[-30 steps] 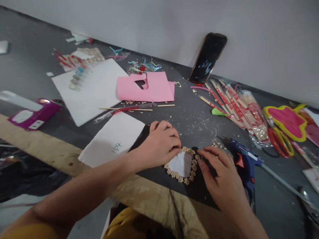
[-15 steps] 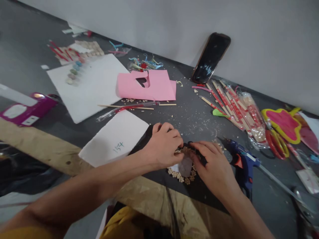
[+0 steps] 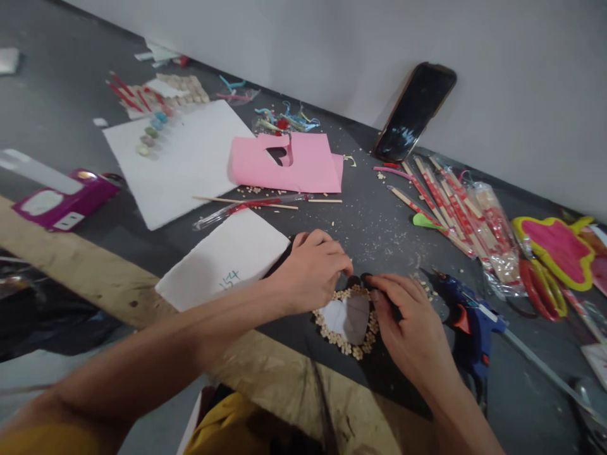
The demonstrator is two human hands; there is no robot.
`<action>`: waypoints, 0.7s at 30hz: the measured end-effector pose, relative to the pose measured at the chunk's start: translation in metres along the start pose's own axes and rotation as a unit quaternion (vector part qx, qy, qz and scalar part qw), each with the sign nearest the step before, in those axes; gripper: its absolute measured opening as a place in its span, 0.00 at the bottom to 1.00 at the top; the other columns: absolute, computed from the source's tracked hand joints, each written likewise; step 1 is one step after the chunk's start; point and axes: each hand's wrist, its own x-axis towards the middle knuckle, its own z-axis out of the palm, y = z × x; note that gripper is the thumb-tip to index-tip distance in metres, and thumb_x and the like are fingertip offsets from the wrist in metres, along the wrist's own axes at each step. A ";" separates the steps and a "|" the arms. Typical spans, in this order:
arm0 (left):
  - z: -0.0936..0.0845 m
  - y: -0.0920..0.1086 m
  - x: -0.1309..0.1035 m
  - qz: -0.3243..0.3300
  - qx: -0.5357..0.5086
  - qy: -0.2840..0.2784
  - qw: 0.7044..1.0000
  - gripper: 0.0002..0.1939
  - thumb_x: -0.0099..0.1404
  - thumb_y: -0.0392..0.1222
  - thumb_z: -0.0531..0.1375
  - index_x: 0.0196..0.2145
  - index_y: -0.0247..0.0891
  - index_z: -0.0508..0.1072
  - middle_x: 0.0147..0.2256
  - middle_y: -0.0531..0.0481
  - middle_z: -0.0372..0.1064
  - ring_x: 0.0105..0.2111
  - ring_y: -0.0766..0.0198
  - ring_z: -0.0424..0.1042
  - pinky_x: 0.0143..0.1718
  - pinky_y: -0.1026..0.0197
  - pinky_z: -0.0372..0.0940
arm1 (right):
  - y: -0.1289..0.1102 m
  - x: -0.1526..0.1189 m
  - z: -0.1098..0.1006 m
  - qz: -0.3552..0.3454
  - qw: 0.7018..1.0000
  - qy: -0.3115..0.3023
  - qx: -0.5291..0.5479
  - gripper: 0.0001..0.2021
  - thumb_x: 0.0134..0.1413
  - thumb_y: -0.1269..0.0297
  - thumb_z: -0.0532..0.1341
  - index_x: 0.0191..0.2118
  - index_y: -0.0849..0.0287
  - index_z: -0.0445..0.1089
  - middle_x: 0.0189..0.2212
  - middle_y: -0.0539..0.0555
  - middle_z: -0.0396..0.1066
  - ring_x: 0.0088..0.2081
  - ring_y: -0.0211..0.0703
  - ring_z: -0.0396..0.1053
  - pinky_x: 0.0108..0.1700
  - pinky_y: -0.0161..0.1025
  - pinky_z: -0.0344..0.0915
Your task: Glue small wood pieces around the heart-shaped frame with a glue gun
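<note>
A white heart-shaped piece lies on the dark table near its front edge, rimmed with small pale flower-shaped bits. At its upper left, my left hand has its fingers curled down; what they grip, if anything, is hidden. My right hand is at the upper right of the heart, thumb and forefinger drawn close together. Small dark rounded bits show between the two hands, against the heart's top edge; their kind is unclear. Part of the heart's rim lies behind the fingers.
Left lies a white sheet marked 154. Behind are folded pink paper, thin sticks and a propped phone. To the right lie a blue glue gun, scissors and red-and-wood sticks. A purple device stands left.
My hands have drawn slightly back from the heart, so more of its white middle and upper rim shows. The whole view has shifted a little.
</note>
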 end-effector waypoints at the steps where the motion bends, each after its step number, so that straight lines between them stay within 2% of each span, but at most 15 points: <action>1: -0.004 -0.004 0.000 0.022 0.000 -0.005 1.000 0.15 0.62 0.29 0.53 0.36 0.43 0.76 0.41 0.52 0.73 0.47 0.56 0.61 0.46 0.50 0.55 | 0.001 -0.001 -0.001 0.002 1.000 0.006 0.005 0.11 0.61 0.66 0.54 0.45 0.56 0.72 0.42 0.57 0.73 0.45 0.48 0.69 0.49 0.50 0.66; 5: -0.021 -0.019 -0.001 0.142 0.056 -0.008 0.988 0.24 0.57 0.22 0.52 0.36 0.49 0.78 0.47 0.54 0.70 0.53 0.55 0.57 0.50 0.49 0.52 | 0.003 -0.004 -0.004 0.003 1.000 0.019 0.017 0.11 0.61 0.67 0.53 0.44 0.56 0.72 0.41 0.57 0.73 0.44 0.47 0.70 0.47 0.49 0.68; 9: -0.029 -0.024 -0.006 0.203 0.113 -0.069 0.970 0.29 0.56 0.23 0.55 0.45 0.58 0.75 0.58 0.54 0.59 0.60 0.50 0.48 0.56 0.44 0.48 | 0.004 -0.005 -0.005 0.002 0.999 0.027 0.019 0.11 0.61 0.68 0.53 0.44 0.56 0.71 0.41 0.56 0.73 0.44 0.46 0.70 0.47 0.48 0.68; 12: -0.030 -0.022 -0.010 0.211 0.142 -0.103 0.962 0.32 0.57 0.26 0.57 0.52 0.62 0.69 0.65 0.52 0.47 0.63 0.44 0.44 0.58 0.36 0.44 | 0.004 -0.005 -0.004 -0.003 0.999 0.025 0.022 0.11 0.61 0.69 0.54 0.44 0.57 0.71 0.41 0.56 0.73 0.44 0.45 0.70 0.48 0.47 0.67; 14: -0.031 -0.022 -0.012 0.203 0.154 -0.109 0.961 0.34 0.57 0.26 0.56 0.54 0.61 0.67 0.66 0.50 0.43 0.64 0.42 0.42 0.58 0.33 0.43 | 0.005 -0.005 -0.004 -0.005 0.999 0.026 0.022 0.10 0.61 0.69 0.54 0.44 0.57 0.71 0.41 0.56 0.73 0.44 0.45 0.70 0.48 0.46 0.67; 18: -0.037 -0.028 -0.014 0.176 0.167 -0.086 0.966 0.34 0.52 0.23 0.56 0.52 0.56 0.70 0.65 0.48 0.47 0.64 0.42 0.43 0.57 0.35 0.46 | 0.004 -0.005 -0.006 -0.004 0.999 0.024 0.029 0.11 0.61 0.70 0.54 0.44 0.57 0.71 0.42 0.56 0.72 0.44 0.44 0.69 0.48 0.45 0.67; 21: -0.039 -0.030 -0.015 0.175 0.150 -0.086 0.969 0.33 0.52 0.23 0.57 0.49 0.58 0.72 0.64 0.51 0.50 0.64 0.44 0.43 0.58 0.37 0.47 | -0.001 -0.005 -0.008 -0.038 0.999 0.008 0.021 0.12 0.60 0.70 0.55 0.46 0.55 0.71 0.44 0.56 0.71 0.46 0.45 0.67 0.50 0.49 0.65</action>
